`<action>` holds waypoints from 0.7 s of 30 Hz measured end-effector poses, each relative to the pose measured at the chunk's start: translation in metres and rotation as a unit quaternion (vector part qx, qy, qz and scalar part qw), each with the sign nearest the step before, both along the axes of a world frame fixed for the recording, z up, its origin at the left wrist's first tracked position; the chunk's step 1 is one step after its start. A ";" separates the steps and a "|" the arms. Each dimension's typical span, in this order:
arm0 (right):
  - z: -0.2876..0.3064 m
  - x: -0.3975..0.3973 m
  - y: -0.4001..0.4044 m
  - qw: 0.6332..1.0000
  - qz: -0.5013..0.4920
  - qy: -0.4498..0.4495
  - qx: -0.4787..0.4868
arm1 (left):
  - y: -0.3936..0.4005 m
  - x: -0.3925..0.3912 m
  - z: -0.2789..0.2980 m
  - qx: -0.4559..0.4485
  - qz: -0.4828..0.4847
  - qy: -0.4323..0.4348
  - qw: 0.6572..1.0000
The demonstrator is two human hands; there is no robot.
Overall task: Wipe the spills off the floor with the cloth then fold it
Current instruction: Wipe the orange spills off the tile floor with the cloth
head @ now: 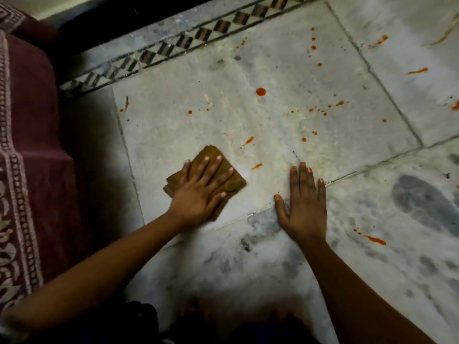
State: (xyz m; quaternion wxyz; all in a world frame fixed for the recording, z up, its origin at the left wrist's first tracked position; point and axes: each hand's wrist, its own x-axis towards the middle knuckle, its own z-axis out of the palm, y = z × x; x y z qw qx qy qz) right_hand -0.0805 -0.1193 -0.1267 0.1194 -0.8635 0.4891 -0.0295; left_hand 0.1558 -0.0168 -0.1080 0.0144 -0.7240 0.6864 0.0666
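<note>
A folded mustard-brown cloth (234, 181) lies on the pale marble floor (285, 120), left of centre. My left hand (202, 187) presses flat on it with the fingers spread and straight. My right hand (304, 202) rests flat on the bare floor to the right of the cloth, fingers straight, apart from it. Orange-red spills dot the floor: a round drop (260, 91) farther out, streaks (248, 141) just beyond the cloth, a small dash (257, 166) between my hands, and a smear (375, 240) at the right.
A maroon patterned bedspread (27, 145) hangs down along the left side. A black-and-white tiled border (173, 49) runs diagonally at the far edge, with a dark strip behind it. More orange streaks (418, 70) lie on the far right tiles.
</note>
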 end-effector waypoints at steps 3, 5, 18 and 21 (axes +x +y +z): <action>-0.001 0.000 0.001 1.000 -0.002 -0.007 -0.002 | -0.030 0.026 0.007 0.014 0.022 -0.010 1.000; 0.000 0.000 0.002 1.000 -0.004 0.000 -0.004 | -0.074 0.028 0.010 0.041 0.055 -0.006 0.998; -0.004 -0.014 0.012 0.999 -0.047 -0.008 -0.016 | -0.063 0.004 -0.004 -0.027 0.025 0.026 0.999; -0.002 -0.013 0.010 0.999 -0.046 -0.003 -0.007 | -0.096 -0.013 0.001 0.000 0.104 0.032 0.994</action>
